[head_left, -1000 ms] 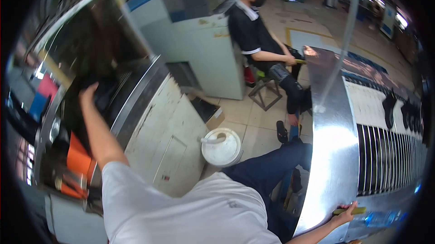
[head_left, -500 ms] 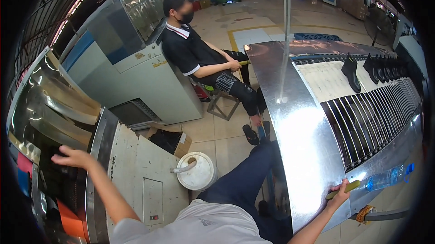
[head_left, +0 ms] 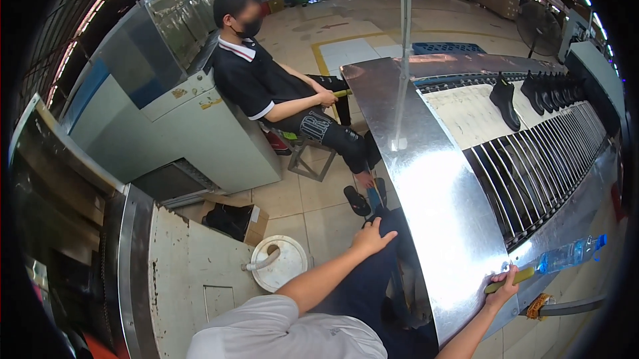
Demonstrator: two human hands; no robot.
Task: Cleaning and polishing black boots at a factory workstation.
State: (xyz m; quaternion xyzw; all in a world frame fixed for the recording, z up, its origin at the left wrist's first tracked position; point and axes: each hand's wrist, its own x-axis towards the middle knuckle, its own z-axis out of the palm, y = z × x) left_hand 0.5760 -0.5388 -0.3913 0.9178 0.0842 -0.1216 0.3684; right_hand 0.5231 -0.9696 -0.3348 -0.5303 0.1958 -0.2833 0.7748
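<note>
My left hand (head_left: 374,238) rests on my dark-trousered knee (head_left: 389,222), its fingers apart and holding nothing. At the right, my right hand (head_left: 507,287) is closed around a yellow-green, stick-like handle (head_left: 519,278) and sits at the edge of the shiny metal table (head_left: 436,199). What the handle belongs to cannot be made out. A clear plastic bottle with a blue cap (head_left: 566,256) lies just beyond that hand. Farther off, a single black ankle boot (head_left: 506,102) stands on the pale conveyor (head_left: 459,116), with a row of black boots (head_left: 552,92) behind it.
Metal bars (head_left: 532,176) line the conveyor's near side. A seated person (head_left: 266,86) in black holds a similar yellow-green handle (head_left: 342,93). A white lidded bucket (head_left: 279,262) and a cardboard box (head_left: 256,226) stand on the floor beside a machine cabinet (head_left: 193,252). An upright pole (head_left: 403,52) rises from the table.
My left hand has come from the machine at the far left down onto my knee. My right hand keeps its hold on the handle. The view has shifted slightly.
</note>
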